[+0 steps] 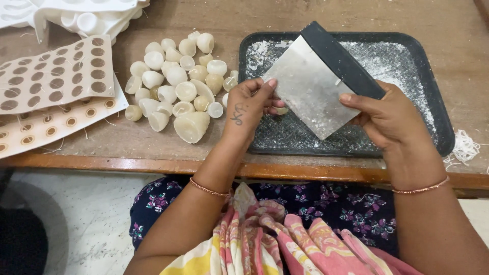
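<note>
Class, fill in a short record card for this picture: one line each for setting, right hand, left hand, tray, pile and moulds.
Setting: wooden table, seen from above by a seated person
Right hand: grips the dark handle of a flat metal scraper
Left hand: fingertips on the scraper's blade edge, pinching a small pale piece
Tray: black, dusted with white shavings, under the scraper
Pile: cream-white dome-shaped pieces, left of the tray
Moulds: sheets with round holes, far left

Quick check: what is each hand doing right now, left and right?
Left hand: closed, fingertips pinching the edge of the metal scraper over the black tray.
Right hand: closed, holding the scraper by its black handle end.
</note>
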